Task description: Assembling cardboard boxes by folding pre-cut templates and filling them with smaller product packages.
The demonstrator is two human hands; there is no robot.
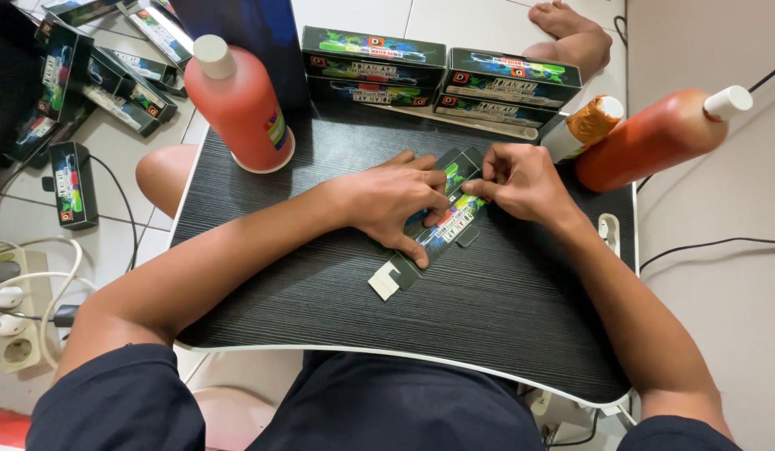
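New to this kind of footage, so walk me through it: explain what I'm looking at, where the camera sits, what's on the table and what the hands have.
There is no machine here, only a person sitting on the floor at a low black table. The single picture comes from a camera on their head, looking down. Their left hand and right hand press on a flat, unfolded carton, dark with bright print. On the table stand a red bottle with a white cap, finished boxes stacked at the far edge, and two more bottles lying at the right. More boxes lie on the floor at the left.
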